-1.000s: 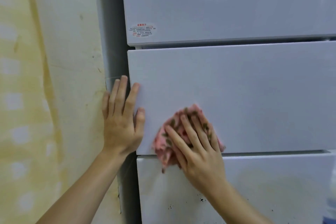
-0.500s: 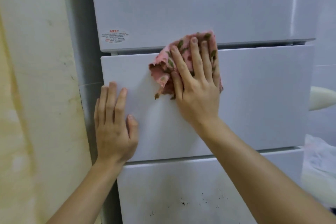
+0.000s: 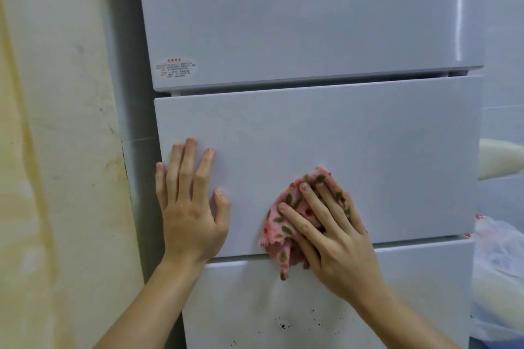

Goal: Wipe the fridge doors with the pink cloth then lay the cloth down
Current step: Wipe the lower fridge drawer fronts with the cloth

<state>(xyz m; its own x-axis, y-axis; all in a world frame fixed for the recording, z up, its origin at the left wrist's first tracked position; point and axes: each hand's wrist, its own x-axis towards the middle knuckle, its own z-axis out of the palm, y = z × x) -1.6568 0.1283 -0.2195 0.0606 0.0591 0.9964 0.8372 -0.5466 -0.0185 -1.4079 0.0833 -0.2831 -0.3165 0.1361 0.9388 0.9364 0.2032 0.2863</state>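
Pink cloth [image 3: 279, 224] with the leafy print is flat against the fridge, low on the middle door [image 3: 368, 150] and a little left of centre; its ragged lower corner hangs across the gap onto the top of the lower door [image 3: 425, 292]. Right hand [image 3: 337, 241] is on top of it, fingers [image 3: 300, 221] straight and fanned apart, pressing the cloth to the panel; the thumb sits down by the hanging corner, and I cannot tell whether it pinches the fabric. Left hand [image 3: 190, 207] is bare and flat on the same door at its left edge, fingers straight and slightly spread, thumb out to the side, little finger lying right at the door's edge; it holds nothing. Both forearms reach up from the bottom of the view. Down on the lower door, a scatter of dark specks [image 3: 283, 326] between the two arms. Above, the upper door [image 3: 283, 14] is a broad pale panel with a small red-lettered sticker [image 3: 175, 68] near its lower left corner; the print is too small to read. Off to the left, a yellowish stained wall [image 3: 56, 150] runs beside the fridge; off to the right, a white plastic bag [image 3: 499, 249] and, above it, a cream-coloured shape [image 3: 499, 159] I cannot make out.
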